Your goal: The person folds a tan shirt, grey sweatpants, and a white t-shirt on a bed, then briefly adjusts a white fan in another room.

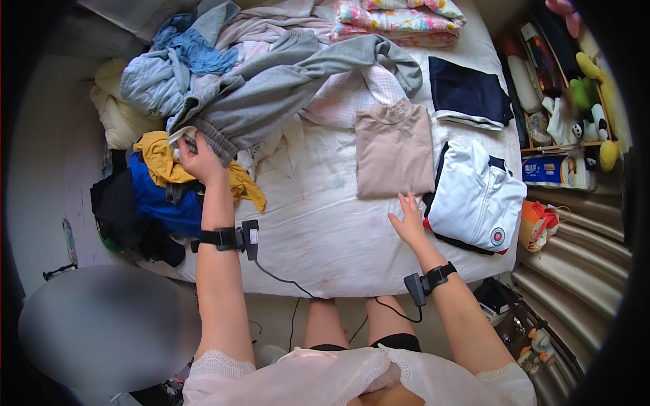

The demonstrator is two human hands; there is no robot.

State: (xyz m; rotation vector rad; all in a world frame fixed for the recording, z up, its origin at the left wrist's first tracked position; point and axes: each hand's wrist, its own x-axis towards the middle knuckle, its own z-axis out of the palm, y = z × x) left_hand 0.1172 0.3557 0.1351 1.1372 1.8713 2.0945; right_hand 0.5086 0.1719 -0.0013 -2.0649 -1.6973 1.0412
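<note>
My left hand [201, 161] pinches the elastic waistband of grey sweatpants [291, 80], which stretch across the heap toward the far middle of the bed. My right hand [409, 222] is open, its fingers spread, with the fingertips at the lower edge of a folded beige mock-neck top [395, 152]. To the right of that hand lies a folded white zip jacket [477, 196] on top of darker clothes. Beyond it is a folded navy garment with white trim [467, 91].
Loose clothes pile up on the left: a yellow garment [162, 157], a blue one [159, 196], black ones [128, 216] and light blue ones [152, 81]. A flowered quilt [399, 24] lies on the far side of the white-sheeted bed [318, 230]. Shelves with toys [582, 101] stand at right.
</note>
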